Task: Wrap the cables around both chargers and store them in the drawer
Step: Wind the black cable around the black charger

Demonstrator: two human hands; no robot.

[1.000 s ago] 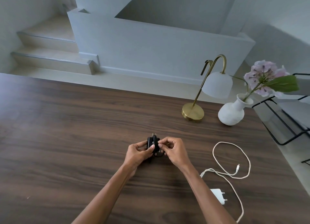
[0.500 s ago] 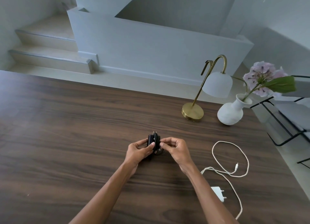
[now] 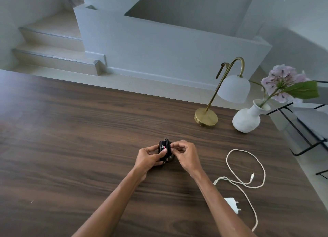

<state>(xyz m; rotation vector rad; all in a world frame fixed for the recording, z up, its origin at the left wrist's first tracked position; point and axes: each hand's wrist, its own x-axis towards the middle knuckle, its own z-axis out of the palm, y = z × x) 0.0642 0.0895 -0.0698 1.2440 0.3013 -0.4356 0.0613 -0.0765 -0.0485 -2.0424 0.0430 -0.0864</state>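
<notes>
A black charger (image 3: 164,147) with its black cable wound around it is held upright over the middle of the dark wooden table (image 3: 71,139). My left hand (image 3: 148,157) grips the charger's body from the left. My right hand (image 3: 185,154) pinches the cable against the charger's right side. A white charger (image 3: 232,204) lies flat at the lower right, partly behind my right forearm. Its white cable (image 3: 255,163) lies in loose loops on the table. No drawer is in view.
A brass desk lamp (image 3: 206,118) with a white shade and a white vase (image 3: 246,118) holding a pink flower stand at the table's far right. A black wire rack (image 3: 301,130) sits beyond the right edge. Steps lie past the far edge.
Both hands have stayed on the black charger, with small finger shifts on the cable. The white charger and its cable have not moved.
</notes>
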